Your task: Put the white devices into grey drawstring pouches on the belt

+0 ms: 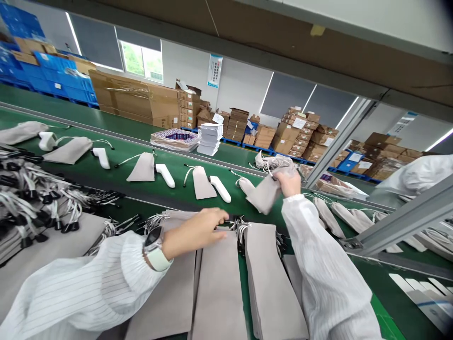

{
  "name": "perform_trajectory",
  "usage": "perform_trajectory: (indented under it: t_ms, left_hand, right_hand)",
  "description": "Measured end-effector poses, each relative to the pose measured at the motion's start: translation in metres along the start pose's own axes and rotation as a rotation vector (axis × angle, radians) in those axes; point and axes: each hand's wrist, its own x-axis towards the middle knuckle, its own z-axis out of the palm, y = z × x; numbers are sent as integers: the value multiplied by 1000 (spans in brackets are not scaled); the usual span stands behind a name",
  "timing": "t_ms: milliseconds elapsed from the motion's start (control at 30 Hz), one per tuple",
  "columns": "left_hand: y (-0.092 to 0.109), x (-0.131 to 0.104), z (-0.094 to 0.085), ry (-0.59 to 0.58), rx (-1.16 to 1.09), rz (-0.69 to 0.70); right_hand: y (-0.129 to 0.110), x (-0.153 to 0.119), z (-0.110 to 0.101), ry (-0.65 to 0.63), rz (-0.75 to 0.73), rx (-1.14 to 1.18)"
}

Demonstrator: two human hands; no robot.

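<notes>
My right hand point(288, 181) reaches over the green belt and grips a grey drawstring pouch point(264, 194) near its gathered top. The pouch hangs tilted, its lower end toward the left. Over the stacks of flat grey pouches point(221, 288), my left hand point(198, 229) is open, thumb and fingers apart, and nothing shows in it. White cords with black stoppers lie at the far ends of these stacks. Along the belt, a white handheld device point(220, 189) lies beside another grey pouch point(203, 183). Further left are more such devices and pouches.
Many corded pouches point(42, 193) are heaped at the left. A metal post point(339, 137) slants up at the right, below an overhead shelf point(247, 28). Behind the belt stand a stack of white booklets point(210, 139) and cardboard boxes point(134, 97). A white-sleeved person point(417, 174) is at the right edge.
</notes>
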Motion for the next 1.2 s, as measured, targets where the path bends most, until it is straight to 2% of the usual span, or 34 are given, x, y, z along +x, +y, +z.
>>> perform_trajectory:
  t_ms: [33, 100, 167, 200, 267, 300, 333, 400, 433, 500, 567, 667, 733, 800, 867, 933, 1000, 1067, 1133, 1200]
  left_hand:
    - [-6, 1, 6, -69, 88, -24]
    - [-14, 3, 17, -156, 189, -59]
    - [-16, 4, 22, -163, 228, -77]
    - [-16, 5, 22, -157, 236, -85]
    - [-13, 5, 20, -164, 240, -107]
    - [-12, 5, 18, -172, 234, -119]
    - [-11, 5, 17, -180, 223, -125]
    - [-9, 4, 16, -171, 217, -120]
    - [-9, 3, 16, -155, 229, -113]
    - [-7, 1, 17, -124, 275, -102]
    - [-5, 0, 17, -125, 307, -100]
    - [-3, -1, 15, -140, 294, -95]
    - [-2, -2, 13, -127, 281, -97]
    - [-1, -2, 11, -122, 274, -102]
    - [1, -3, 10, -137, 273, -104]
    - [3, -4, 8, -158, 274, -109]
    - [3, -6, 5, -185, 260, -98]
    - [1, -6, -1, -248, 238, -76]
    - [-2, -6, -7, -324, 227, -42]
    - [-5, -6, -13, -351, 229, -8]
  right_hand:
    - [13, 10, -8, 13, 77, -276]
    - [39, 17, -14, -76, 199, -631]
    - [58, 12, -7, -175, 249, -749]
    - [63, 6, 1, -178, 252, -764]
    - [62, -6, 19, -140, 172, -825]
    - [58, -12, 29, -133, 77, -828]
    - [52, -17, 40, -162, -50, -792]
    - [38, -26, 59, -335, -307, -609]
    - [34, -29, 69, -448, -387, -502]
    - [30, -33, 85, -619, -425, -356]
    - [33, -33, 97, -657, -343, -274]
    - [44, -25, 102, -587, -136, -143]
    - [49, -19, 97, -575, -4, -82]
    - [46, -15, 89, -630, 95, -17]
    - [35, -18, 79, -711, 185, 232]
    - [18, -25, 70, -787, 198, 592]
    - [-2, -37, 66, -843, 146, 858]
    - [-21, -51, 65, -911, 107, 906]
    - [-35, -65, 68, -957, 128, 890]
    - [-45, -74, 68, -899, 94, 893]
